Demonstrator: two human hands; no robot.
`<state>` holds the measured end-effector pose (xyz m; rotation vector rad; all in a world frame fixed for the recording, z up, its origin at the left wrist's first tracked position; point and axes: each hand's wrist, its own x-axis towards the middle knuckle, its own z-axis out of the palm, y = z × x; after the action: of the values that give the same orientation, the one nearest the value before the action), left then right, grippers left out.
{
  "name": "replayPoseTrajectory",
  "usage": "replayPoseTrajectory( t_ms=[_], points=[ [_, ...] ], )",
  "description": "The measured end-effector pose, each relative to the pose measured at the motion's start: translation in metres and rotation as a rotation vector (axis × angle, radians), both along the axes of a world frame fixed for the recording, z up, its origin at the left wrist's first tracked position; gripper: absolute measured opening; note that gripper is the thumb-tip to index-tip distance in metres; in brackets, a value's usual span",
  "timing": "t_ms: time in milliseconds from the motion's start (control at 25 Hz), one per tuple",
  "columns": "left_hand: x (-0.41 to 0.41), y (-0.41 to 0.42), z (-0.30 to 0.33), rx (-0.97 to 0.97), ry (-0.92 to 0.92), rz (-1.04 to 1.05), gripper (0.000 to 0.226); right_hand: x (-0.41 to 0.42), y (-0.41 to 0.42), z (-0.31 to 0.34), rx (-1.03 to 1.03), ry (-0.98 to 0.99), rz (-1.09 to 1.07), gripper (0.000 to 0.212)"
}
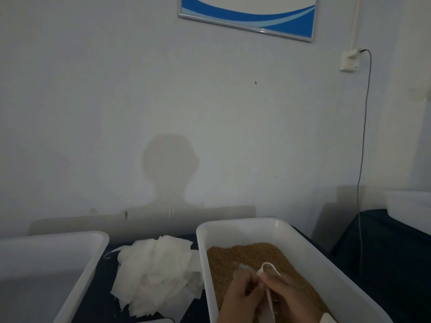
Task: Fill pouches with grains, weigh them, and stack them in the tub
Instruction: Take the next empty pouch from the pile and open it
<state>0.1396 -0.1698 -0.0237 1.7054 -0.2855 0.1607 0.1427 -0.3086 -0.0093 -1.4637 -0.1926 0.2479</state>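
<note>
Both hands pinch one pouch, lower right.
Left hand (pixel 242 291) and right hand (pixel 288 292) grip thin white drawstring pouch (pixel 268 297) over brown grains (pixel 245 255) in white plastic tub (pixel 310 257).

Both hands over the grain tub (pixel 275 223): left hand (pixel 240 292) and right hand (pixel 289 292) pinch a thin white pouch (pixel 268 297) above the brown grains (pixel 245 252). Loose pile of empty pouches (pixel 158 273) just left of it. Second white tub (pixel 77 259) at far left.
</note>
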Motion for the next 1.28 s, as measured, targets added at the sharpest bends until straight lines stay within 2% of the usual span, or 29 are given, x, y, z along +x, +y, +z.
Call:
replayPoseTrajectory(
  t_ms=[80,200,280,440,520,600,760,880,960,1080,1120,1200,1280],
  points=[
    [-0.002,0.001,-0.003,-0.014,0.02,-0.013,0.012,0.002,0.002,0.0,-0.002,0.038,0.029,0.022],
    [-0.004,0.0,0.0,-0.063,0.058,0.024,0.008,0.007,0.004,-0.008,0.013,0.081,-0.066,0.012],
    [-0.005,-0.001,0.004,-0.117,0.098,-0.001,0.009,0.011,0.002,-0.011,0.031,0.114,-0.122,0.013],
    [-0.008,0.0,0.005,-0.174,0.127,-0.006,0.018,0.008,0.003,-0.007,-0.008,0.067,-0.024,0.021],
    [-0.008,-0.001,0.003,-0.166,0.122,-0.011,0.02,0.005,0.004,-0.004,-0.042,0.021,-0.013,0.022],
    [-0.009,-0.001,0.003,-0.148,0.12,-0.015,0.018,0.003,0.004,-0.002,-0.063,-0.014,-0.022,0.015],
    [-0.014,0.001,0.003,-0.117,0.104,0.0,0.009,0.001,0.003,-0.002,-0.154,-0.09,-0.005,0.02],
    [-0.015,0.004,0.005,-0.075,0.021,0.095,0.024,0.003,0.0,-0.003,-0.218,-0.072,-0.138,0.018],
    [-0.016,0.004,0.008,0.004,-0.031,0.101,0.029,0.003,-0.005,-0.001,-0.292,-0.08,-0.133,0.019],
    [-0.019,0.003,0.011,0.125,-0.031,0.053,0.039,0.005,-0.017,-0.002,-0.503,-0.136,-0.115,0.023],
    [-0.02,0.003,0.011,0.105,0.016,0.056,0.036,0.01,-0.024,-0.004,-0.664,-0.186,-0.139,0.021],
    [-0.021,0.001,0.009,0.021,0.097,0.092,0.023,0.02,-0.038,-0.007,-1.117,-0.231,-0.141,0.011],
    [-0.019,0.0,0.008,0.016,0.095,0.133,0.019,0.027,-0.047,-0.008,-1.347,-0.144,-0.073,0.02]
  ],
)
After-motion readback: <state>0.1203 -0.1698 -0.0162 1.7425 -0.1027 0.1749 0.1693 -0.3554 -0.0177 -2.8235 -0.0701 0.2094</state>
